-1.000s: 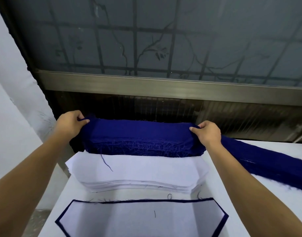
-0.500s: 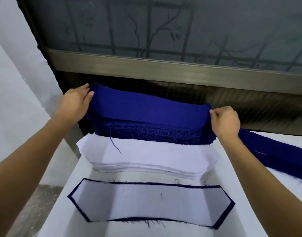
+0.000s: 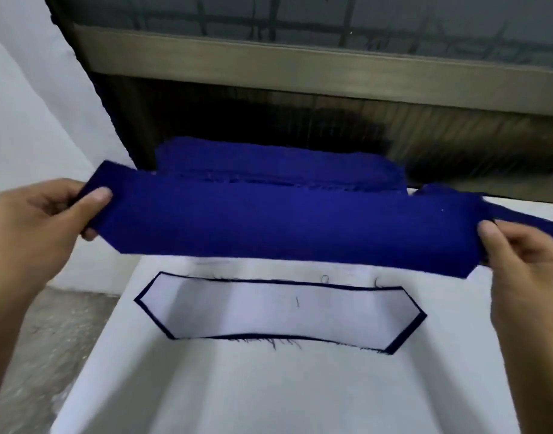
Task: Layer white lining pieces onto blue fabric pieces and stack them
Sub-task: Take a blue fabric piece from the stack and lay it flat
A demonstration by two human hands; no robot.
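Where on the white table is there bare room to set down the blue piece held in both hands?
The widest bare patch is the strip of table on the near side of the layered piece. A narrower one lies to that piece's right. The back is crowded: the blue stack sits there, and the held blue piece hides what lies under it.

Left hand, right hand raised apart, each pinching 1 end of blue fabric piece
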